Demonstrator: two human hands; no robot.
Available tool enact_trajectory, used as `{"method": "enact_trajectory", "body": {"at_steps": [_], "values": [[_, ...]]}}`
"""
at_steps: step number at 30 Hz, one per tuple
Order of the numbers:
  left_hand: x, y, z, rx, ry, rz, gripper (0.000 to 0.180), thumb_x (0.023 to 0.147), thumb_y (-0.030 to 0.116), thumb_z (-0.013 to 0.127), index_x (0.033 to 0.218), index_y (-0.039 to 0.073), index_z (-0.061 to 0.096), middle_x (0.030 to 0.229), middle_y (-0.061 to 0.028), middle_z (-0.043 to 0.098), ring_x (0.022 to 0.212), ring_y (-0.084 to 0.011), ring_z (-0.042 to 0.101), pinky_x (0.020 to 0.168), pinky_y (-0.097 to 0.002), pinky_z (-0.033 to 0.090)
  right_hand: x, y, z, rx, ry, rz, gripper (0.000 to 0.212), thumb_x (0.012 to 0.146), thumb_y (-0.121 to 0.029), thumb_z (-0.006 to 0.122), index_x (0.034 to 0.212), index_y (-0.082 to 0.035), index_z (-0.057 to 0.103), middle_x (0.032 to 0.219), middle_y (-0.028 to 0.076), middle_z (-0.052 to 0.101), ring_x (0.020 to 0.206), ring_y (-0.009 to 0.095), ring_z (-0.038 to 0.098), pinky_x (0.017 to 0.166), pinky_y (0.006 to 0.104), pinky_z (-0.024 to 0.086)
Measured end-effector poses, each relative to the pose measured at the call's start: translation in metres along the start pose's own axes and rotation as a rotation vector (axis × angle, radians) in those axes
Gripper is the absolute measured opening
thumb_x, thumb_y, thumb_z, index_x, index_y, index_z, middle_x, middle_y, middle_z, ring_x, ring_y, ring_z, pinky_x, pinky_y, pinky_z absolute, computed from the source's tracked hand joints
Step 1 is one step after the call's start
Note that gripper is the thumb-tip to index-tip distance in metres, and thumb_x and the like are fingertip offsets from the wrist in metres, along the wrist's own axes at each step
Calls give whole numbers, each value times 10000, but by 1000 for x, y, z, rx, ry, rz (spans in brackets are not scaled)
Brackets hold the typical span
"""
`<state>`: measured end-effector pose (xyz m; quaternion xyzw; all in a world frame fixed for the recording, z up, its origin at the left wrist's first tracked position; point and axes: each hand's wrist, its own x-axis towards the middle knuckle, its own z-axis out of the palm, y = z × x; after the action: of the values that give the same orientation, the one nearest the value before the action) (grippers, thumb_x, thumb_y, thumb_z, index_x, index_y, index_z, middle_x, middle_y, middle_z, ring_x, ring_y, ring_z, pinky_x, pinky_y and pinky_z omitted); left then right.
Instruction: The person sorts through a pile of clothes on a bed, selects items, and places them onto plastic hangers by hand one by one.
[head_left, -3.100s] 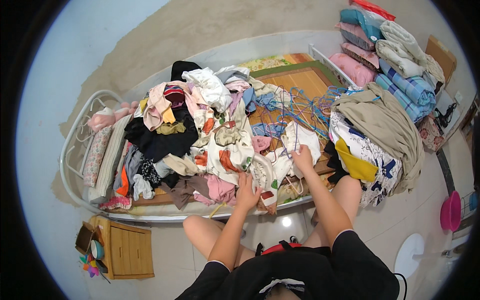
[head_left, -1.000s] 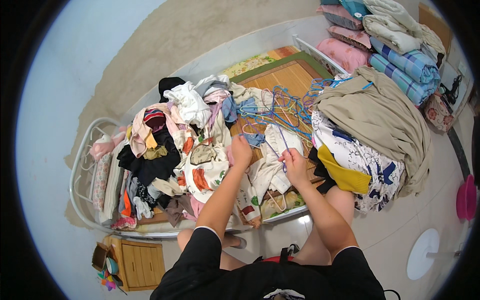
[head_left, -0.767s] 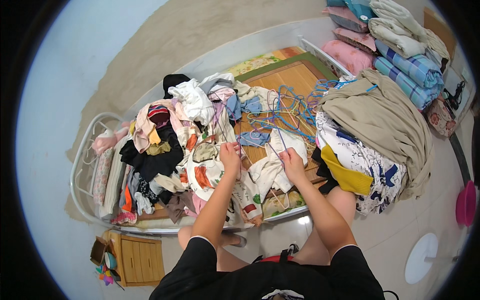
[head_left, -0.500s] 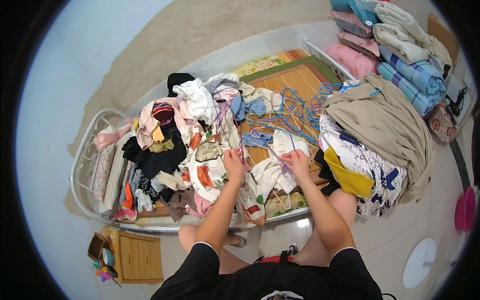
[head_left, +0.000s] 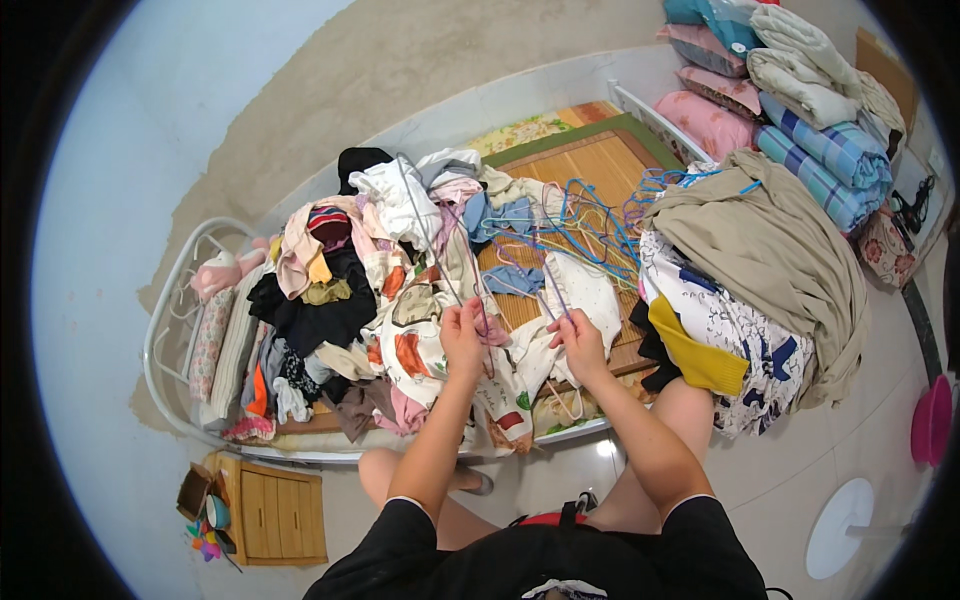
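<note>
Above the bed's near edge my left hand is closed round a dark purple hanger, whose thin frame stretches far and left over the clothes. My right hand pinches another purple hanger a short way to the right; part of its frame blurs into the things behind. Between and beyond the hands lie a white garment and a blue cloth. A tangle of blue, yellow and purple hangers rests on the bamboo mat. One pale hanger lies by the bed's near edge.
A large heap of clothes covers the bed's left side. At right sit a beige cloth and a yellow garment. Folded quilts are stacked far right. A wooden cabinet stands near left, a pink basin at right.
My right hand has come a little left, towards my left hand, and slightly nearer to me. The left hand has dropped slightly nearer, and its hanger has swung to the left.
</note>
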<state>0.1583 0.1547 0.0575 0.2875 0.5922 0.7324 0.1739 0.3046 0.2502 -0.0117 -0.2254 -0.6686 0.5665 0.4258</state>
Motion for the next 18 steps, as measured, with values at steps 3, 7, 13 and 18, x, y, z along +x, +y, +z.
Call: {"method": "enact_trajectory", "body": {"at_steps": [3,7,13,18], "values": [[-3,-20,0,-109,-22,-22,112,926,145,444,939,34,431,627,-34,434,503,-98,418,433,-249,388,3,-2,-3,347,14,81,153,919,-122,409,849,-5,478,755,98,602,550,117,560,532,238,435],[5,-50,0,-301,29,-149,81,907,131,479,956,68,472,606,17,416,491,-70,378,414,-227,349,2,-5,-4,374,-13,101,167,926,-135,404,835,-12,472,752,94,597,520,101,551,510,218,423],[16,-96,-1,64,13,0,174,900,115,489,1064,55,495,729,25,537,537,-29,438,443,-169,378,2,-4,1,341,4,110,171,921,-145,420,846,-1,474,750,105,592,501,108,540,514,230,443],[9,-111,-7,607,-125,357,115,772,46,589,877,0,577,1134,-166,453,1030,-281,464,898,-331,368,16,-9,-27,728,113,266,178,922,-159,417,864,2,466,740,152,585,472,128,519,542,309,514]]}}
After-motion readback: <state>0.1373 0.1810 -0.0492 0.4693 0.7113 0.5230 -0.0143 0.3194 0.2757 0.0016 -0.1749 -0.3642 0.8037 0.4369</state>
